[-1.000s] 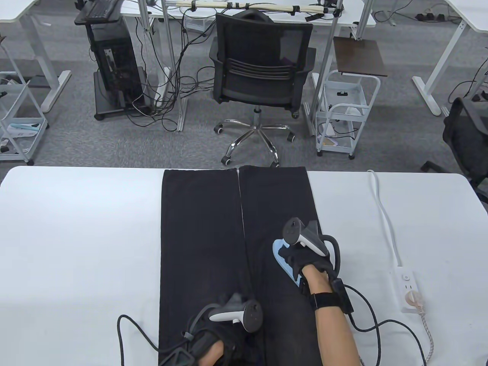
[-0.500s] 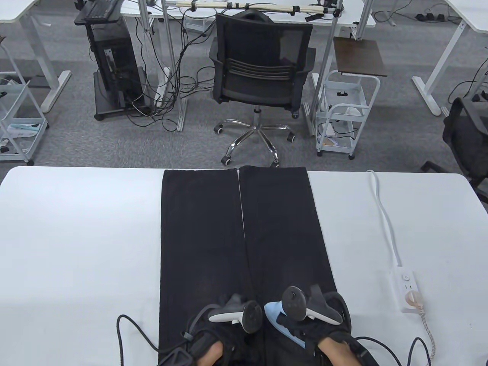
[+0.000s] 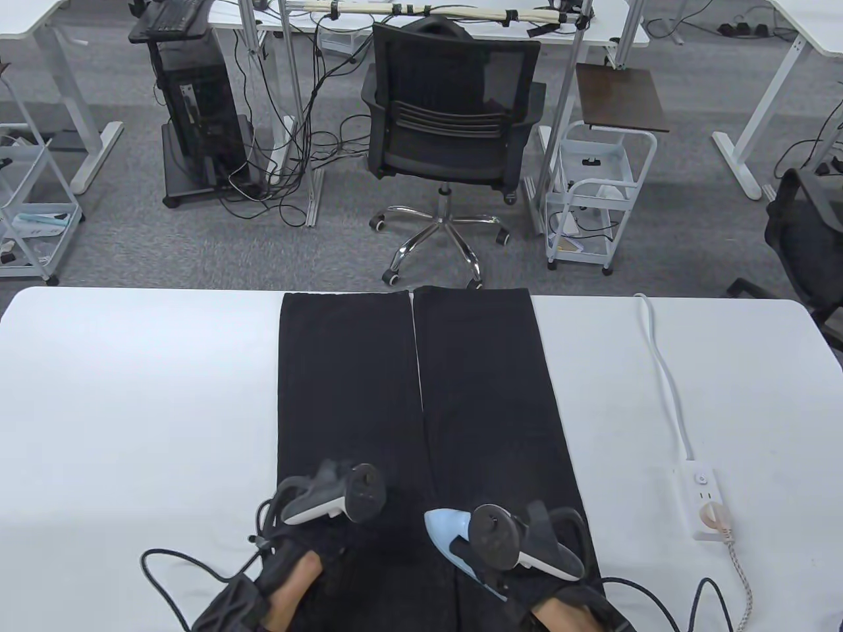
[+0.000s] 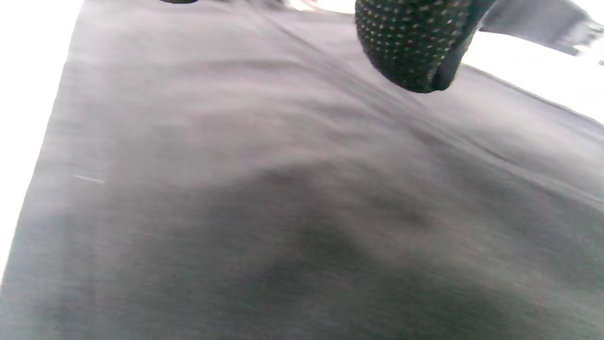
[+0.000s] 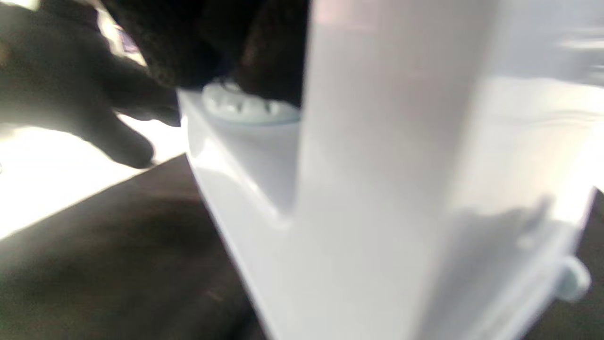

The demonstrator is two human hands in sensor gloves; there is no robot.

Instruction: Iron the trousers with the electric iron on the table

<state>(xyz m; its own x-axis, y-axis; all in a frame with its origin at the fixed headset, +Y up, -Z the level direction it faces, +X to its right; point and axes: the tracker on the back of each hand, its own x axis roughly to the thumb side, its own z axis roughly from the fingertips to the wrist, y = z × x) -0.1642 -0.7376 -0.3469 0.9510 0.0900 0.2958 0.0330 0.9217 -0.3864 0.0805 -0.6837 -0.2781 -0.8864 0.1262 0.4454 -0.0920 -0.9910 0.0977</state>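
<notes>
Black trousers (image 3: 355, 395) lie flat on the white table (image 3: 132, 395), legs pointing away from me. My right hand (image 3: 510, 569) grips the handle of a light blue iron (image 3: 446, 530), which sits on the right leg near the front edge, nose pointing left and away. In the right wrist view the pale iron body (image 5: 377, 189) fills the frame, with gloved fingers (image 5: 264, 61) on top. My left hand (image 3: 316, 533) rests on the left leg near the front edge. In the left wrist view one gloved fingertip (image 4: 415, 47) hangs just above the dark cloth (image 4: 236, 189).
A white power strip (image 3: 703, 503) lies on the table to the right, its white cable (image 3: 665, 382) running to the far edge. A braided cord (image 3: 741, 579) is plugged into it. An office chair (image 3: 451, 125) stands beyond the far edge.
My right hand drew the iron back down the right leg toward the front edge, then a little left. My left hand shifted left, from the middle onto the left leg.
</notes>
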